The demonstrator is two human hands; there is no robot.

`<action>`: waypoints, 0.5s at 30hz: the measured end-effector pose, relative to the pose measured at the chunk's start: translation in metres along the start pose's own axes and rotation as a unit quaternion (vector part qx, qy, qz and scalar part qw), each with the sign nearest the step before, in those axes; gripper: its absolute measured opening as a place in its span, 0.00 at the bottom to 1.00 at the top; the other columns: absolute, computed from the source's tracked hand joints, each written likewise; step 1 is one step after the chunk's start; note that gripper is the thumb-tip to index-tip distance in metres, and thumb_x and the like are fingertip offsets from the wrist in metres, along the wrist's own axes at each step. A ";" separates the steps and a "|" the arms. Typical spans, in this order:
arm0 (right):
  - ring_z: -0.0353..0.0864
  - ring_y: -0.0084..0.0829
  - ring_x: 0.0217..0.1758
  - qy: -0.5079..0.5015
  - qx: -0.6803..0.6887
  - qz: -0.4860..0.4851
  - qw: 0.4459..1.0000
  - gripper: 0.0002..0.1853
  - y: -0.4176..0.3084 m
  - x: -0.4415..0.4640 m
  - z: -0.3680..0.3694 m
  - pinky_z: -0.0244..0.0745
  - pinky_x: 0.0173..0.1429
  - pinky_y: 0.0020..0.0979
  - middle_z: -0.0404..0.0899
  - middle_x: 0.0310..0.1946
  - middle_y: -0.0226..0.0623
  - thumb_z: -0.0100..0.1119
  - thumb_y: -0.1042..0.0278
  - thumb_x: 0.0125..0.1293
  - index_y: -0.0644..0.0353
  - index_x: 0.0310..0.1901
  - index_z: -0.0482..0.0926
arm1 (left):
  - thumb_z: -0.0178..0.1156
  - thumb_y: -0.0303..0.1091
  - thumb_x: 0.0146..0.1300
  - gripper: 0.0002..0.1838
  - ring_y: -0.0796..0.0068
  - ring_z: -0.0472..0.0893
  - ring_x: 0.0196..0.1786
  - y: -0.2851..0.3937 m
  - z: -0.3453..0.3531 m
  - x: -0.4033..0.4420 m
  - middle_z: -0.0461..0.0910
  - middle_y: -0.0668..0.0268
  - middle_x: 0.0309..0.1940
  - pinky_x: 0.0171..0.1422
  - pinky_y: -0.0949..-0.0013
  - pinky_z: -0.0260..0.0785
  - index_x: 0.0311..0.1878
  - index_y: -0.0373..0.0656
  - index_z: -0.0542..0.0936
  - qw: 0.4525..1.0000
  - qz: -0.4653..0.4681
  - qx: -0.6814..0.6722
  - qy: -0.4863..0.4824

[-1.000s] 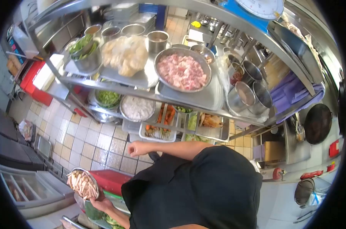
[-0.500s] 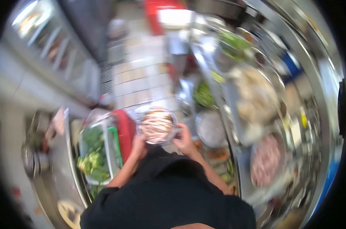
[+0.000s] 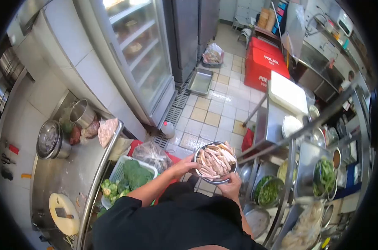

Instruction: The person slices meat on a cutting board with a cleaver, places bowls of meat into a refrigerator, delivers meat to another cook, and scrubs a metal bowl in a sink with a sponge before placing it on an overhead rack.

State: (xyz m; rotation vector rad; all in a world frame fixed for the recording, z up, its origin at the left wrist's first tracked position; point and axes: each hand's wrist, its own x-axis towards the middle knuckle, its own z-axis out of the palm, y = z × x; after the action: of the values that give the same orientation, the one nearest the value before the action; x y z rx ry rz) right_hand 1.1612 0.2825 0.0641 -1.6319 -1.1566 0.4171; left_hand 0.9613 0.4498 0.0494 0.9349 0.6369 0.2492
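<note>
A round metal bowl (image 3: 214,181) heaped with pale sliced meat (image 3: 216,161) is held in front of my body, above the tiled floor. My left hand (image 3: 185,167) grips its left rim, thumb over the edge. At the lower right side of the bowl, my right hand (image 3: 231,186) holds the rim. The fingers under the bowl are partly hidden. Below my left forearm sits a basket (image 3: 152,166) with broccoli (image 3: 137,173) in it, beside a clear plastic bag (image 3: 151,155).
To the left runs a steel counter (image 3: 60,177) with a round cutting board (image 3: 64,213) and cleaver. A glass-door fridge (image 3: 139,54) stands ahead. A metal tray (image 3: 201,81) and white bottle (image 3: 168,129) are on the floor. Red boxes (image 3: 266,62) and a steel table (image 3: 272,118) stand at right.
My body and view have turned left, bringing the fridge and left counter further into view. The bowl of meat stays in both hands and now appears further right in view.
</note>
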 end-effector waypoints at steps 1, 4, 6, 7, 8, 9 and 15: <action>0.78 0.33 0.32 0.003 -0.001 -0.012 1.000 0.19 -0.014 0.024 0.005 0.72 0.36 0.34 0.81 0.27 0.39 0.83 0.66 0.42 0.59 0.24 0.77 | 0.64 0.37 0.66 0.39 0.70 0.78 0.62 0.040 -0.003 -0.004 0.75 0.59 0.64 0.64 0.64 0.73 0.78 0.41 0.60 1.000 0.007 0.011 -0.022; 0.78 0.28 0.33 0.007 0.092 0.011 0.996 0.19 -0.014 0.082 0.032 0.73 0.38 0.30 0.80 0.29 0.37 0.83 0.70 0.43 0.60 0.24 0.75 | 0.64 0.50 0.70 0.45 0.66 0.78 0.62 0.120 -0.070 0.010 0.69 0.58 0.71 0.66 0.57 0.73 0.82 0.46 0.53 0.991 0.043 0.121 -0.035; 0.78 0.27 0.34 -0.001 0.088 0.007 0.996 0.19 -0.036 0.127 0.039 0.73 0.39 0.29 0.79 0.30 0.36 0.83 0.71 0.43 0.60 0.24 0.74 | 0.64 0.41 0.70 0.37 0.71 0.81 0.57 0.168 -0.120 0.014 0.74 0.61 0.66 0.64 0.63 0.74 0.78 0.44 0.61 0.961 0.164 0.202 0.093; 0.78 0.27 0.33 -0.009 0.069 -0.026 0.997 0.19 -0.036 0.147 0.044 0.73 0.40 0.28 0.78 0.30 0.36 0.83 0.73 0.42 0.60 0.24 0.74 | 0.69 0.37 0.66 0.36 0.75 0.78 0.58 0.194 -0.151 0.012 0.74 0.64 0.65 0.64 0.68 0.71 0.75 0.43 0.67 0.943 0.206 0.221 0.142; 0.77 0.27 0.34 -0.020 0.095 -0.022 0.995 0.20 -0.039 0.164 0.048 0.73 0.40 0.28 0.78 0.30 0.36 0.83 0.73 0.42 0.60 0.25 0.74 | 0.69 0.37 0.66 0.32 0.77 0.79 0.56 0.231 -0.160 -0.002 0.76 0.66 0.62 0.62 0.71 0.72 0.72 0.43 0.71 0.914 0.247 0.249 0.205; 0.77 0.27 0.34 -0.032 0.118 -0.020 0.992 0.20 -0.044 0.183 0.052 0.73 0.40 0.28 0.78 0.30 0.35 0.83 0.73 0.42 0.60 0.25 0.74 | 0.69 0.36 0.66 0.30 0.78 0.79 0.54 0.263 -0.172 -0.017 0.77 0.67 0.61 0.58 0.72 0.73 0.70 0.43 0.72 0.904 0.253 0.231 0.256; 0.76 0.27 0.34 -0.105 0.139 -0.076 0.982 0.20 -0.042 0.298 0.105 0.71 0.39 0.27 0.78 0.30 0.35 0.83 0.72 0.42 0.60 0.26 0.74 | 0.66 0.40 0.68 0.35 0.69 0.81 0.58 0.398 -0.249 -0.050 0.76 0.58 0.62 0.56 0.68 0.73 0.74 0.39 0.66 0.771 0.361 0.233 0.470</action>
State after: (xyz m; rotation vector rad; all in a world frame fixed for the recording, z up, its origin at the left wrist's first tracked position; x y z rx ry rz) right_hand 1.2041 0.5897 0.1391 -1.2701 -1.3059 0.6335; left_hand 0.7975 0.8243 0.2852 1.5184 1.2725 1.3682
